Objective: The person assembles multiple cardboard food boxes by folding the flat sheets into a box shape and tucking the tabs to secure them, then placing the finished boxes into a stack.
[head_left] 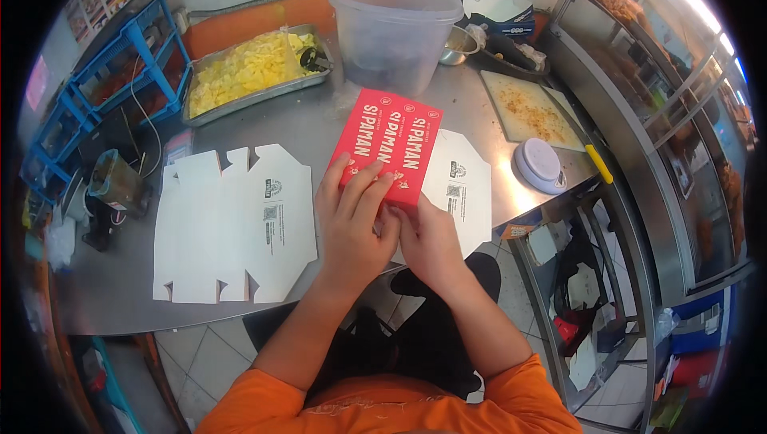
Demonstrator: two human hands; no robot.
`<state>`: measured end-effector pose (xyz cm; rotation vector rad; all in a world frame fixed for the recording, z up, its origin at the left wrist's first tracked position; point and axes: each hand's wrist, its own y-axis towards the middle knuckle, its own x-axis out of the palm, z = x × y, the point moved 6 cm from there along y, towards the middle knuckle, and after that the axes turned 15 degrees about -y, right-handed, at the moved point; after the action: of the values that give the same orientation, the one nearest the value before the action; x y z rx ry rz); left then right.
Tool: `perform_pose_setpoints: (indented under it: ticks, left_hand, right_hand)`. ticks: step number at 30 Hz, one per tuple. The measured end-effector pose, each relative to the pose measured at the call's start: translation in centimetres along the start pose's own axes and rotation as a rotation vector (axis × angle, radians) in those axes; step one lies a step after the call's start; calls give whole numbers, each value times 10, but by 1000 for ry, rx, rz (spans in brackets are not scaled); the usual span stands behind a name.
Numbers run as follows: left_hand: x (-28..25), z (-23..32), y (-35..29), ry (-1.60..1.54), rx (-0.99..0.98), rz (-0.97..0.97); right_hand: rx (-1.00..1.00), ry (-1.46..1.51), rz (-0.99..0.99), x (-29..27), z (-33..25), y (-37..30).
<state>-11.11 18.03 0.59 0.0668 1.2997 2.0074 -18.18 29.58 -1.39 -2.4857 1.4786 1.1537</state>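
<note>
A red cardboard box (387,126) with white print is between my hands, above the near middle of the metal table. My left hand (359,214) lies over its near left part, fingers spread on the printed face. At the near right corner, my right hand (431,246) grips the box; its fingertips are partly hidden beneath it. To the left lies a stack of flat white box blanks (224,230) with notched edges. Another white blank (467,186) lies partly under the box and my right hand.
At the back stand a tray (192,118) of yellow chunks and a large translucent tub (395,42). On the right are a cutting board (519,106), a yellow-handled knife (598,162) and a round lidded container (539,166). Blue crates (120,58) stand left; a glass display case (663,50) stands right.
</note>
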Motion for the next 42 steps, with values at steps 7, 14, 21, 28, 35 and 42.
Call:
perform_pose_setpoints:
  ticks: [7,14,21,28,35,42]
  left_hand:
    - [-1,-3,-3,-41,-23,-19]
    - [-1,-5,-1,-13,-72,-54]
    - [-1,2,3,-32,-78,-93]
    - [-4,0,2,-2,-87,-89]
    - [1,4,2,0,-89,-97]
    - [-4,-1,0,-52,-55,-113]
  right_hand:
    - [-51,-204,-218,-15,3,-2]
    - [-178,-427,-116,-6,18,5]
    - [-241,-424,120,-5,11,-2]
    - [-268,-502,90,-9,8,-2]
    - [-190,-384,122,-1,13,-1]
    - [-231,-299,80,-8,20,-3]
